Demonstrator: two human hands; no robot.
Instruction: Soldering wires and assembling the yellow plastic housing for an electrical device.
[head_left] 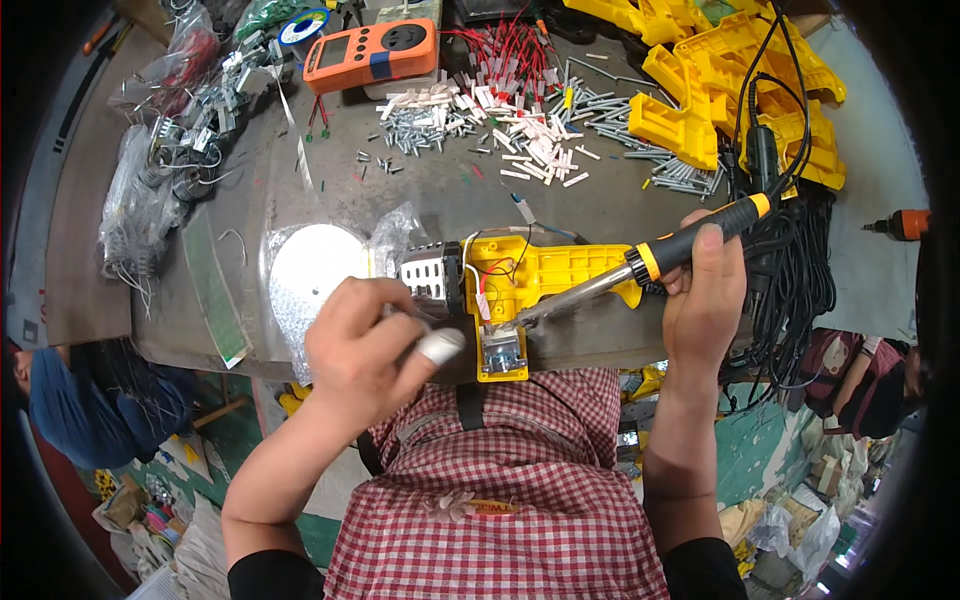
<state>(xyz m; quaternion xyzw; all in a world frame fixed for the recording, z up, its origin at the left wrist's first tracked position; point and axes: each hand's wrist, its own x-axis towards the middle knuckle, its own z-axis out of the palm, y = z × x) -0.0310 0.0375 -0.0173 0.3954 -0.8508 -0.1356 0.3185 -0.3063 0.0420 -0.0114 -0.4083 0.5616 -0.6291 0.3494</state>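
My right hand (706, 285) is wrapped round the black-and-orange handle of a soldering iron (690, 240). Its metal shaft slants down to the left, and the tip end reaches into an open yellow tool housing (560, 275) near the table's front edge. Wires run inside this half shell, and a metal-and-clear switch block (503, 352) sits in its lower leg. From its left end sticks out a perforated metal cylinder (430, 278). My left hand (365, 350), slightly blurred, hovers left of the switch block with curled fingers and a white wrap on one; what they pinch is hidden.
A white disc (320, 275) in bubble wrap lies left of the housing. Beyond are screws (430, 128), white sleeves (545, 145), red wires (515, 55) and an orange multimeter (370, 55). Yellow shells (740, 70) and coiled black cables (790, 270) crowd the right.
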